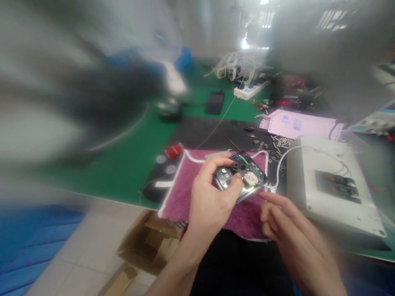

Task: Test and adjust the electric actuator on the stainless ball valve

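Note:
My left hand (212, 193) is closed around a small metal device (243, 179) with a black round knob, a white round part and coloured wires. It holds the device just above a maroon cloth (188, 189) on the bench. My right hand (279, 220) hovers just below and to the right of the device, fingers loosely curled with the fingertips near its lower edge. Nothing shows in that hand. A white cable (277, 168) runs from the device towards the right.
A white box (327, 185) with a dark opening stands at the right. Loose screws and small metal parts (274, 144) lie behind the cloth on a black mat. Further back are a phone (215, 102), a power strip (250, 88) and papers (300, 123). A cardboard box (148, 242) sits on the floor.

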Motion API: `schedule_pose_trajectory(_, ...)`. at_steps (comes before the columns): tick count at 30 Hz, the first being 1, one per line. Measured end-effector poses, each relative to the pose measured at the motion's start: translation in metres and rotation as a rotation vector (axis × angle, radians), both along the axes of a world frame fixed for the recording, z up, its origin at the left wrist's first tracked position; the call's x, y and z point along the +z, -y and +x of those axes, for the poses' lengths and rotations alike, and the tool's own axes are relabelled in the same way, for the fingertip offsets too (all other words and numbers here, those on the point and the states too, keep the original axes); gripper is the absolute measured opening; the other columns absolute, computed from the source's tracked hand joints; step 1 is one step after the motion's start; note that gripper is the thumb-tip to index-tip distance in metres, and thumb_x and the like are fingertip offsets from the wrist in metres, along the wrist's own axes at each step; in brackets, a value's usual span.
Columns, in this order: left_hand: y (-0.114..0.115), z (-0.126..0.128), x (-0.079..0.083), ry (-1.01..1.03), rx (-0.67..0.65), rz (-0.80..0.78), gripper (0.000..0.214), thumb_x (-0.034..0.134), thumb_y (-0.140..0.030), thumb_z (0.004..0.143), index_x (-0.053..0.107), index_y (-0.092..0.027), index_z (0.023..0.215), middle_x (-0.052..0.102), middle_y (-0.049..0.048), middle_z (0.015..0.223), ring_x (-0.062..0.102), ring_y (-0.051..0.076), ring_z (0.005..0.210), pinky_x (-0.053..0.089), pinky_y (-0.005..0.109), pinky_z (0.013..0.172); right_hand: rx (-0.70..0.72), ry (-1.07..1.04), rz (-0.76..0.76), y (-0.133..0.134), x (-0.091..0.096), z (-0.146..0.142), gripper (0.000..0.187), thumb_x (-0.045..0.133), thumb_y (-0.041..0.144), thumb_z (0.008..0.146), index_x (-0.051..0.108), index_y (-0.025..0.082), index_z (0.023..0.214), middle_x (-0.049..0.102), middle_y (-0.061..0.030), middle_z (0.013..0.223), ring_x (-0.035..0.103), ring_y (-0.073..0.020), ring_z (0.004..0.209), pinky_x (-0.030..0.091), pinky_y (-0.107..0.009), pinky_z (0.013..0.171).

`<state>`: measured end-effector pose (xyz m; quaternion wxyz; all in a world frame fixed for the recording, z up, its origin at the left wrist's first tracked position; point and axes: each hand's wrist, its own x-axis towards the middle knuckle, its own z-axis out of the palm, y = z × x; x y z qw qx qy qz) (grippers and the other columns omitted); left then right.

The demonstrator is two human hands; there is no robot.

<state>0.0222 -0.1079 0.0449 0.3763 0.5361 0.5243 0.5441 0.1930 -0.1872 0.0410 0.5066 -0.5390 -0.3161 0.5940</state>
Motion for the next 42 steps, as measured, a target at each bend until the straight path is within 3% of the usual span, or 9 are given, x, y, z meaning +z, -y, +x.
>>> schedule_pose_trajectory(4,0.001,0.0,0.002,-0.019,0.001,-0.011,0.024,0.073,-0.013,0.086,0.069,-0.023,0.107,0.075,0.007,0.134,0.072,0.027,0.128,0.057,0.049,0.114,-0.003,0.189,0.047,0.009,0.006,0.003,0.04,0.066,0.05,0.102,0.071,0.024,0.132,0.076,-0.0056,0.097,0.064,-0.0146,0.081,0.056,-0.021,0.073)
schedule_pose_trajectory(8,0.001,0.0,0.004,-0.042,0.006,-0.01,0.023,0.074,-0.014,0.087,0.07,-0.023,0.107,0.076,0.0071,0.133,0.072,0.027,0.126,0.056,0.048,0.114,0.022,0.418,0.073,0.015,0.018,0.007,0.036,0.064,0.058,0.101,0.077,0.024,0.105,0.08,-0.0064,0.098,0.074,-0.0193,0.085,0.063,-0.026,0.083)
schedule_pose_trajectory(12,0.001,-0.001,0.006,-0.051,-0.002,0.002,0.022,0.074,-0.014,0.087,0.07,-0.023,0.106,0.077,0.0062,0.132,0.072,0.027,0.127,0.055,0.048,0.115,0.092,0.596,0.092,0.014,0.032,0.011,0.04,0.065,0.062,0.099,0.081,0.025,0.093,0.081,-0.006,0.086,0.078,-0.0232,0.077,0.065,-0.029,0.076)
schedule_pose_trajectory(18,0.001,-0.001,0.004,-0.064,-0.004,0.019,0.023,0.073,-0.013,0.087,0.069,-0.023,0.107,0.077,0.0056,0.13,0.072,0.026,0.125,0.055,0.047,0.115,0.056,0.744,0.189,0.014,0.041,0.008,0.038,0.064,0.058,0.101,0.083,0.025,0.106,0.083,-0.0062,0.093,0.079,-0.0237,0.084,0.063,-0.027,0.074)
schedule_pose_trajectory(23,0.001,-0.001,0.001,-0.06,-0.014,0.025,0.023,0.072,-0.014,0.089,0.068,-0.023,0.11,0.076,0.0068,0.132,0.071,0.026,0.127,0.056,0.046,0.113,0.055,0.742,0.11,0.021,0.031,0.002,0.041,0.059,0.056,0.105,0.077,0.024,0.123,0.073,-0.0004,0.071,0.064,-0.0136,0.055,0.052,-0.02,0.053)
schedule_pose_trajectory(29,0.002,-0.002,0.001,-0.07,-0.026,0.03,0.023,0.072,-0.015,0.089,0.068,-0.023,0.11,0.076,0.007,0.131,0.071,0.027,0.126,0.056,0.047,0.113,0.169,0.678,0.204,0.021,0.027,0.017,0.039,0.057,0.053,0.106,0.083,0.026,0.119,0.08,-0.0052,0.084,0.079,-0.0195,0.076,0.064,-0.025,0.074)
schedule_pose_trajectory(34,0.001,-0.003,0.001,-0.055,-0.046,0.02,0.022,0.072,-0.016,0.091,0.067,-0.023,0.111,0.074,0.0066,0.132,0.07,0.026,0.129,0.055,0.046,0.115,0.064,0.822,0.261,0.028,0.03,0.025,0.033,0.064,0.052,0.102,0.087,0.031,0.114,0.07,-0.0033,0.074,0.069,-0.0149,0.059,0.053,-0.021,0.051)
schedule_pose_trajectory(40,0.01,-0.01,0.001,0.155,-0.098,-0.021,0.042,0.075,-0.022,0.095,0.059,-0.025,0.134,0.069,0.0081,0.138,0.07,0.023,0.129,0.058,0.041,0.113,0.042,0.585,0.235,0.033,0.025,0.031,0.024,0.07,0.044,0.101,0.086,0.029,0.112,0.066,-0.0023,0.065,0.066,-0.0156,0.053,0.055,-0.023,0.05)
schedule_pose_trajectory(42,0.024,-0.011,0.002,0.151,0.02,0.038,0.045,0.076,-0.019,0.094,0.058,-0.026,0.136,0.067,0.0077,0.139,0.067,0.022,0.132,0.058,0.037,0.113,0.078,0.469,0.257,0.033,0.024,0.028,0.024,0.07,0.039,0.102,0.084,0.03,0.118,0.07,-0.0037,0.07,0.069,-0.0174,0.056,0.058,-0.023,0.05)
